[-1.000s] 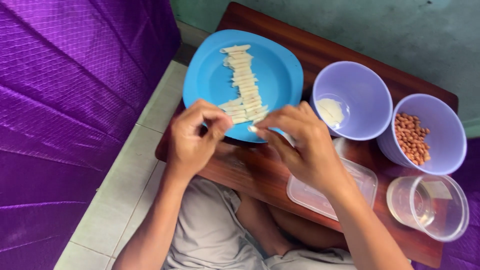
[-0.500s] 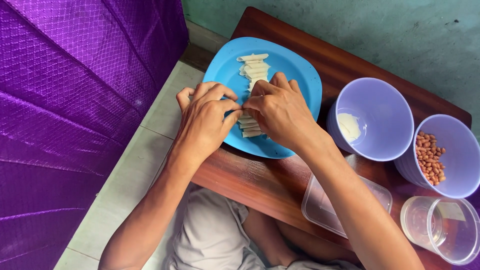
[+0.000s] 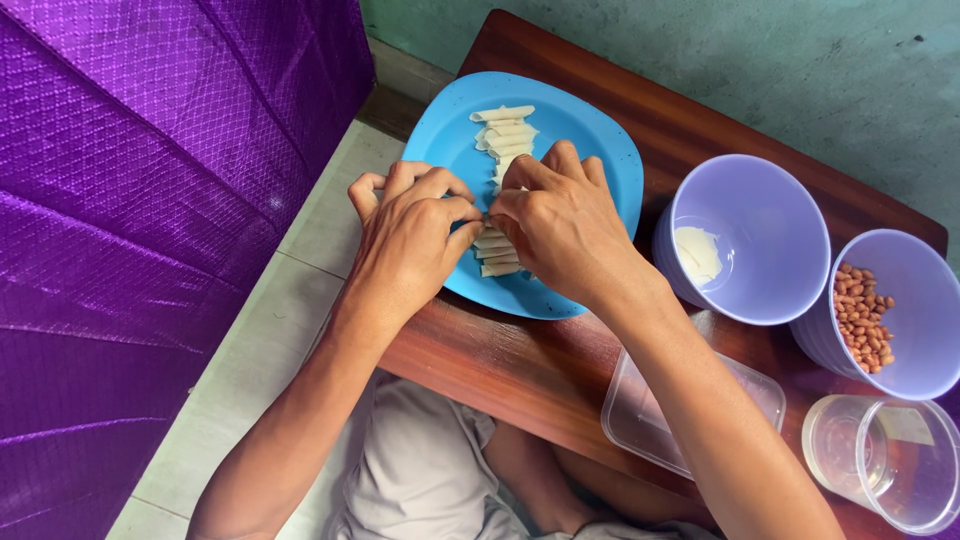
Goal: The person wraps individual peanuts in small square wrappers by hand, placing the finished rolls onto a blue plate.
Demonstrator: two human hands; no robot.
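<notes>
A blue plate (image 3: 590, 150) sits on a dark wooden table (image 3: 520, 370) and carries a row of several small pale rolled dough pieces (image 3: 508, 135). My left hand (image 3: 410, 235) and my right hand (image 3: 560, 220) meet over the middle of that row, fingertips pinched together on one pale dough piece (image 3: 487, 222). The hands hide the middle of the row; a few more rolls (image 3: 497, 258) show just below the fingers.
Right of the plate stand a lilac bowl with white dough sheets (image 3: 745, 240) and a lilac bowl of peanuts (image 3: 885, 310). A clear rectangular container (image 3: 690, 410) and a clear round cup (image 3: 885, 460) sit at the near table edge. Purple fabric (image 3: 150, 200) hangs at the left.
Both hands have moved from the near rim of the plate to its middle and closed together over the row of rolls. The camera view has moved closer.
</notes>
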